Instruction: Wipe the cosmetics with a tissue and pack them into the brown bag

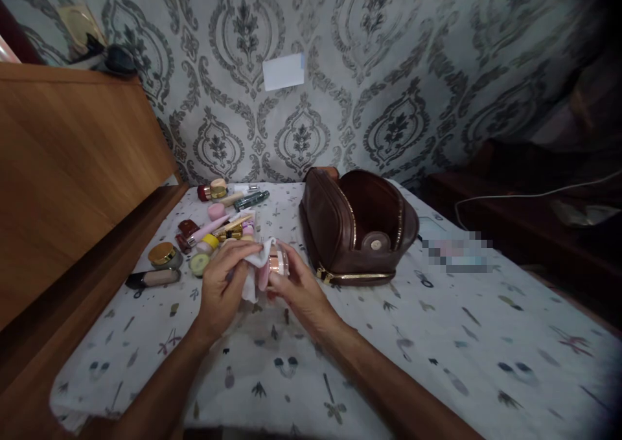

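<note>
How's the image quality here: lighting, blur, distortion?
Head view: dim, flat light; the right side falls into near-black; wide-angle stretch towards the edges; the cosmetics look soft, labels unreadable; a pixelated patch hides something right of the brown bag, whose inside is dark.

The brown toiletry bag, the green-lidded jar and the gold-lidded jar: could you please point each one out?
Brown toiletry bag (pixel 324 223): head view, on its left side panel.
Green-lidded jar (pixel 198 264): head view, on its lid.
Gold-lidded jar (pixel 162 253): head view, on its lid.
</note>
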A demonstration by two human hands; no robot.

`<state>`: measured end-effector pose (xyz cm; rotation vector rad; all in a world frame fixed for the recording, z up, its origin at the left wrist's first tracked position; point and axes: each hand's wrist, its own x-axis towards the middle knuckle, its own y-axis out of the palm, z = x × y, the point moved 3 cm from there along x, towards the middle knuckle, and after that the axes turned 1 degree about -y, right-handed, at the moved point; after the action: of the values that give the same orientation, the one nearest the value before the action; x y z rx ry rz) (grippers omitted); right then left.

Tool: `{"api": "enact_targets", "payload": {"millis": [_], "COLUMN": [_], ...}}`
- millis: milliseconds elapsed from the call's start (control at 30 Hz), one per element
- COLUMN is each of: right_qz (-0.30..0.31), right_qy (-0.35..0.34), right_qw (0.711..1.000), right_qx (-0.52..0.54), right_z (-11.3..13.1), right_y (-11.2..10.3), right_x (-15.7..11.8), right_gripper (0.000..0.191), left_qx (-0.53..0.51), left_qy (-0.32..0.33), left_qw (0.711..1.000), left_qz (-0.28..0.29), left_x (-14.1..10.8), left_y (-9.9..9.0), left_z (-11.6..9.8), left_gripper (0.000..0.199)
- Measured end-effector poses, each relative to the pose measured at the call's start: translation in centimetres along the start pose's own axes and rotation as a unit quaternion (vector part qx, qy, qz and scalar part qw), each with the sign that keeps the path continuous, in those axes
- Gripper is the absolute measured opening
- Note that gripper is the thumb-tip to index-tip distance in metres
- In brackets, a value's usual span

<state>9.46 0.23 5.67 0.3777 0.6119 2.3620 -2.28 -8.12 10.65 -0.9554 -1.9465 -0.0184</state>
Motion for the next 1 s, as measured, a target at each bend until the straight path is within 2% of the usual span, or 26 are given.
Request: {"api": "enact_targets", "payload": {"millis": [133,200,300,433,500,567,733,833,900,1000], "right_qz": [-0.003,-0.012,-0.039,-0.06,-0.059,-0.035,0.064,0.072,0.074,0.058], "right_qy": [-0.027,-0.07,-0.131,-0.155,-0.158,-0.159,-0.147,-0.086,-0.045,-0.023], "right_qw": [0.99,0.97,0.932,0.916,0.912,0.911,0.929,0.968,0.989,0.998], "right_qx": [-0.14,-0.232,-0.335,-0.366,-0.375,-0.38,-0.332,-0.226,-0.122,-0.016], "right_z": [0.2,0.6,1.1,1.2,1.0,0.8,0.5,0.5,0.5,0.6], "right_y": [-0.3,-0.4,-0.5,-0.6,-0.6,-0.5,0.3,0.5,0.6,0.5], "right_x": [0.1,0.0,-0.3,-0.3,-0.2,-0.1,-0.2,-0.5,-0.5,-0.5], "right_gripper": [0.081,0.081,0.081,0.079,0.079,0.08,0.078,0.077,0.085,0.095], "left_qx": [0.004,0.006,-0.014,-0.028,-0.02,-0.015,-0.045,-0.087,-0.093,-0.078], "left_qy": [-0.003,0.006,0.059,0.14,0.148,0.127,0.003,-0.058,-0.092,-0.146], "left_qw": [1.0,1.0,0.998,0.986,0.985,0.989,0.997,0.993,0.989,0.982], "left_qz": [-0.002,0.002,0.033,0.083,0.084,0.073,0.067,0.06,0.065,0.092], "left_x": [0.0,0.0,0.0,-0.1,-0.1,0.0,0.5,0.7,0.7,0.5], "left_y": [-0.4,-0.6,-0.5,0.0,0.1,-0.1,-0.7,-0.8,-0.6,-0.4], "left_z": [-0.1,-0.2,-0.9,-1.9,-1.9,-1.5,0.5,1.6,2.2,2.7], "left_gripper": [0.032,0.034,0.037,0.039,0.04,0.038,0.036,0.034,0.031,0.032]}}
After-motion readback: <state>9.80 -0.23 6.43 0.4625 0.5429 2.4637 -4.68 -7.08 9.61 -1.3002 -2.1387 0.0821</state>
